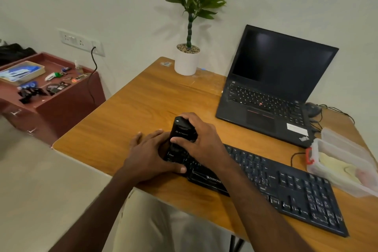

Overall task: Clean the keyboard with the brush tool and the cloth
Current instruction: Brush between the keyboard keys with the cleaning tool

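One black keyboard [286, 186], marked "ZEBRONIC" on its front edge, lies on the wooden tabletop [131, 112] under both hands. The right hand [201, 139] grips one black brush tool [183, 131] upright over the keyboard's left end; its label is unreadable. The left hand [151, 153] lies beside it, fingers relaxed, thumb on the keyboard's edge. Beyond the right hand stands one open laptop [272, 88] labelled "ThinkPad".
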